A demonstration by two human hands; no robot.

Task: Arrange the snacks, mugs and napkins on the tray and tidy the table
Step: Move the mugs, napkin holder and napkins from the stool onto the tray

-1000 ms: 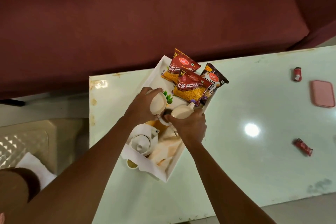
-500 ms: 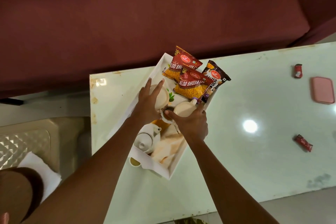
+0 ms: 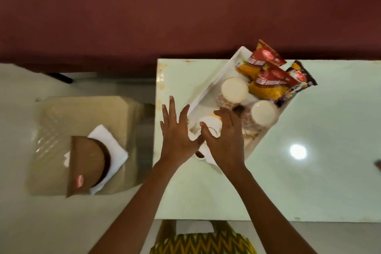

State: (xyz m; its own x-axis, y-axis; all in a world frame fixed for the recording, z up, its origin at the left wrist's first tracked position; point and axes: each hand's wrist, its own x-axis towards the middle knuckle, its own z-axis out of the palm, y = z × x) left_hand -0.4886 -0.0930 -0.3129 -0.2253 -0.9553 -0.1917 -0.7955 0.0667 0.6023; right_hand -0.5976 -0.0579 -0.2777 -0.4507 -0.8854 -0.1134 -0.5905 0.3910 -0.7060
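Observation:
A white tray (image 3: pixel 208 90) lies askew on the pale green table (image 3: pixel 288 181). Three snack packets (image 3: pixel 268 84) lean at its far end. Two cream mugs stand upside down in the middle, one to the left (image 3: pixel 234 90) and one to the right (image 3: pixel 264 113). A white teapot (image 3: pixel 210 125) sits at the tray's near end, partly hidden by my hands. My left hand (image 3: pixel 177 136) hovers with fingers spread over the tray's near left edge. My right hand (image 3: pixel 224 140) is spread above the teapot and the beige napkins (image 3: pixel 250 137). Neither hand holds anything.
A maroon sofa (image 3: pixel 144 10) runs along the far side of the table. Left of the table stands a low beige stool (image 3: pixel 53 121) bearing a white cloth (image 3: pixel 111 150) and a brown bowl-like object (image 3: pixel 86 163). A small red wrapper (image 3: pixel 378 163) shows at the right edge.
Both hands have let go of the mugs, which now stand upside down on the tray, and pulled back toward me with fingers spread. The view has shifted left and downward.

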